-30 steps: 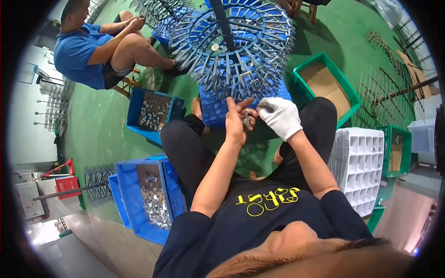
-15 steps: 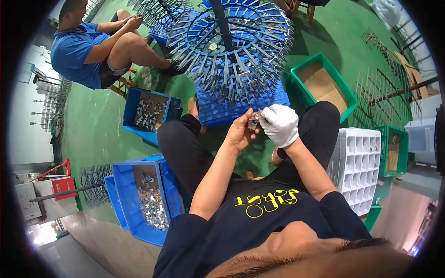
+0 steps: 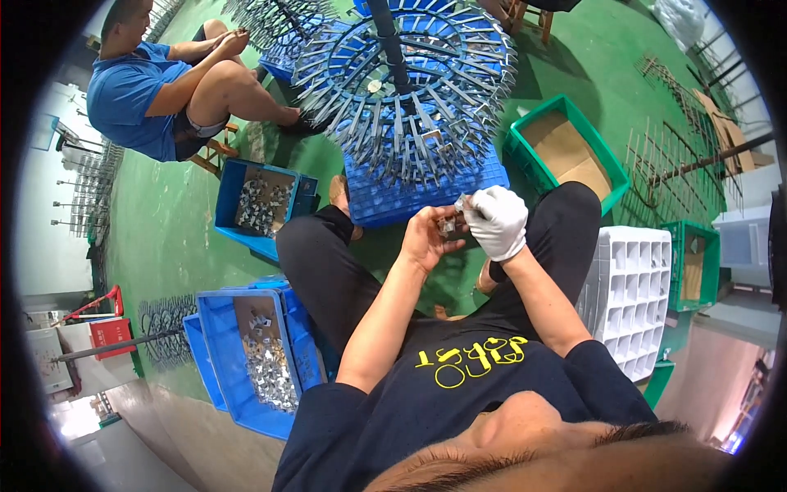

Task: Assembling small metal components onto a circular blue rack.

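Observation:
My bare left hand (image 3: 426,238) is curled around a few small shiny metal pieces (image 3: 447,225) between my knees. Close beside it, my right hand (image 3: 497,221) wears a white glove and pinches a small metal piece (image 3: 462,202) at its fingertips. The two hands nearly touch. Just beyond them stands a round rack (image 3: 410,94) with rings of many metal prongs around a dark post. Under the rack is a blue plastic crate (image 3: 385,201).
Blue bins of small metal parts stand at left: one nearer (image 3: 246,410), one farther (image 3: 229,184). A green bin (image 3: 566,102) lined with cardboard is at right, near a white compartment tray (image 3: 602,254). A person in a blue shirt (image 3: 123,94) sits at far left.
My right hand has drawn slightly away from the left with a metal piece at its fingertips. My left fingers have loosened a little around their pieces.

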The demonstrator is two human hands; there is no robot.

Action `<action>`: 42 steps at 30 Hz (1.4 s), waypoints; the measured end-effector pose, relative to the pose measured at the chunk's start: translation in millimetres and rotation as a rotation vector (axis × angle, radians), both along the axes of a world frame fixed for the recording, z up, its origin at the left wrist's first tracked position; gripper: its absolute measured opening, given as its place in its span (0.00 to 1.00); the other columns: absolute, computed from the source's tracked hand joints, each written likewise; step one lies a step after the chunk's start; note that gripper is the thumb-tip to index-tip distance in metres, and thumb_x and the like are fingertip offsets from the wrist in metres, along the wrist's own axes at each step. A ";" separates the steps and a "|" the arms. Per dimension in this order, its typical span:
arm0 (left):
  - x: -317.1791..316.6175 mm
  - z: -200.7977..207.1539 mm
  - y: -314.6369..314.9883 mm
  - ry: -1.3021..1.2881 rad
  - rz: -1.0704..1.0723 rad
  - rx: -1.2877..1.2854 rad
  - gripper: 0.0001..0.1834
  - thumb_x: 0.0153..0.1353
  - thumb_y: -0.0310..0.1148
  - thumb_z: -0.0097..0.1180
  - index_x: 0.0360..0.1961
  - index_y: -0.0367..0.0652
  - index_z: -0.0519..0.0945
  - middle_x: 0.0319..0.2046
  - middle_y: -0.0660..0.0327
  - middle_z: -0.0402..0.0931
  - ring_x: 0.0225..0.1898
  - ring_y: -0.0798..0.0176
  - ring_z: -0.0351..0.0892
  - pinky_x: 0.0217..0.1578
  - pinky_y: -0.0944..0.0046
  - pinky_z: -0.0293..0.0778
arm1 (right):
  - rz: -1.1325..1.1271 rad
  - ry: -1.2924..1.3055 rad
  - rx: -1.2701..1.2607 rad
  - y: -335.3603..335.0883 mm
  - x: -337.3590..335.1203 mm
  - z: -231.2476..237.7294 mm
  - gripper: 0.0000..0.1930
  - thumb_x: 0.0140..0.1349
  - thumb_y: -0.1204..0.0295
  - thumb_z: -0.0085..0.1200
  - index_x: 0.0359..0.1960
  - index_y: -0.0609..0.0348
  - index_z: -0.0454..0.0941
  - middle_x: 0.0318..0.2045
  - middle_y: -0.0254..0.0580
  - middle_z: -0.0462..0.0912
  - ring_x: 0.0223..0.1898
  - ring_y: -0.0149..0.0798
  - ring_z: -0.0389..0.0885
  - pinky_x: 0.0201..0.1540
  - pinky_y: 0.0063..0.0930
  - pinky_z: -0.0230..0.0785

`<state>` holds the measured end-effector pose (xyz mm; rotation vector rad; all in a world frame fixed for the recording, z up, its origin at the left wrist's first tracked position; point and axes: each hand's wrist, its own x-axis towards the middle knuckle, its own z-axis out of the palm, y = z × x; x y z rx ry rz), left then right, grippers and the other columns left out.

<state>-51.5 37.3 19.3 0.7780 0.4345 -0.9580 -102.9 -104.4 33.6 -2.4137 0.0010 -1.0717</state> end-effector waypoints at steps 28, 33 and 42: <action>63.9 -35.1 -41.9 -0.337 0.299 0.213 0.08 0.52 0.33 0.67 0.27 0.44 0.80 0.17 0.68 0.70 0.15 0.75 0.65 0.13 0.78 0.53 | -0.236 0.122 0.144 -5.3 43.6 -28.4 0.05 0.43 0.72 0.63 0.22 0.55 0.80 0.23 0.36 0.80 0.22 0.42 0.77 0.27 0.29 0.69; 66.5 -36.8 -42.3 -0.371 0.305 0.167 0.07 0.51 0.31 0.66 0.25 0.44 0.79 0.16 0.68 0.70 0.14 0.76 0.63 0.11 0.79 0.51 | -0.222 0.044 0.095 -5.4 48.2 -32.3 0.04 0.44 0.71 0.62 0.21 0.53 0.79 0.22 0.34 0.79 0.21 0.40 0.76 0.25 0.29 0.69; 65.7 -27.4 -44.8 -0.350 0.324 0.213 0.07 0.50 0.28 0.64 0.22 0.46 0.77 0.13 0.71 0.66 0.11 0.77 0.56 0.11 0.77 0.46 | -0.236 0.028 -0.006 -4.7 49.6 -29.9 0.04 0.46 0.70 0.61 0.20 0.52 0.78 0.21 0.33 0.77 0.20 0.39 0.75 0.24 0.28 0.68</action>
